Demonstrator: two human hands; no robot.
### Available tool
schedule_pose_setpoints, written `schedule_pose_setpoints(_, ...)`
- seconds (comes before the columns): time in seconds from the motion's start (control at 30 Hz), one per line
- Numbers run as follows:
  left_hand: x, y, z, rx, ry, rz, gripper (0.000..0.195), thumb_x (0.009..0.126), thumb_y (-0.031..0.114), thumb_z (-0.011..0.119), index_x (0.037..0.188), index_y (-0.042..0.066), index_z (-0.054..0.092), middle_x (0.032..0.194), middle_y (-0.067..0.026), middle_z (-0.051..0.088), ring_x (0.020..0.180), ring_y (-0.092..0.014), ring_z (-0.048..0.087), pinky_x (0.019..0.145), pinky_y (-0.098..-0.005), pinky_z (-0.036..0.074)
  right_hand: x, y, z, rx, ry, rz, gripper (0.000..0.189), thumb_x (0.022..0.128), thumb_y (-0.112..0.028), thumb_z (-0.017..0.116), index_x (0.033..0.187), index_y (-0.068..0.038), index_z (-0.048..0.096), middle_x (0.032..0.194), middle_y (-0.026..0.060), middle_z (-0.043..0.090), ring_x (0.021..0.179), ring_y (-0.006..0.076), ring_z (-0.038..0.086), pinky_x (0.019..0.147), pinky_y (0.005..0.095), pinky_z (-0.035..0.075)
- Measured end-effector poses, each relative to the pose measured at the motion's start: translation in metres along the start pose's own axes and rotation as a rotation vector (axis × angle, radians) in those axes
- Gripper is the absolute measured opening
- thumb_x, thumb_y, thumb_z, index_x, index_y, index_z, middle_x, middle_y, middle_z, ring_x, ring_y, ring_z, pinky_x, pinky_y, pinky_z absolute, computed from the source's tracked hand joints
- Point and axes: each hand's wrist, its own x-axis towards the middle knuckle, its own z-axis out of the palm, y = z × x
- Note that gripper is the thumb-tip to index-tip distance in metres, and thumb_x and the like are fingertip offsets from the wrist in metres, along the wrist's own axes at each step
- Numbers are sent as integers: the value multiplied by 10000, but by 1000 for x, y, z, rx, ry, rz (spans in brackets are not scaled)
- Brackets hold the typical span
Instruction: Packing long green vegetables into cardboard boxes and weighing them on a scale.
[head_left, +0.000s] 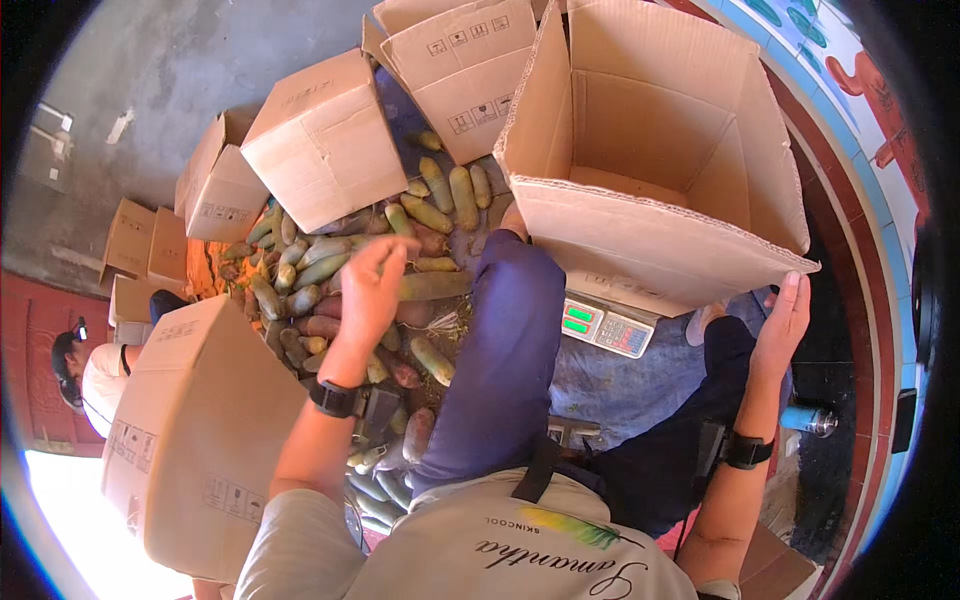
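My left hand (375, 281) hovers over a heap of green and reddish radishes (326, 259), fingers curled and blurred. Whether anything sits between its fingertips is unclear. My right hand (784, 322) rests its fingertips on the near right corner of a large open-topped cardboard box (600, 232). Part of the inner floor shows inside that box. Under its near wall juts the panel of a digital scale (607, 328), with lit green displays and a keypad; the box hides the rest of the scale.
More cardboard boxes (326, 142) ring the heap. A large carton (217, 427) stands at my left, with another person (105, 382) beyond it. A blue cloth sheet (611, 397) lies between my legs. A blue canister (806, 420) is at right, near the tiled wall (862, 150).
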Motion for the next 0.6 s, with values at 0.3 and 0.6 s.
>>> schedule_pose_setpoints(0.3, -101, -131, 21, 291, -220, -297, 197, 806, 173, 561, 870, -4, 619, 821, -204, 612, 758, -374, 591, 676, -404, 470, 0, 4, 4, -36, -2, 2, 358, 955, -300, 418, 1089, 10, 538, 883, 5, 538, 701, 81, 417, 631, 224, 369)
schedule_pose_setpoints(0.6, -153, -188, 8, 697, -330, -538, 308, 742, 219, 605, 1025, 98, 621, 1178, -147, 529, 1111, -329, 468, 932, -433, 378, 1, 5, 0, -32, 5, -3, 364, 952, -298, 430, 1109, 13, 538, 897, 11, 538, 709, 84, 410, 644, 225, 366)
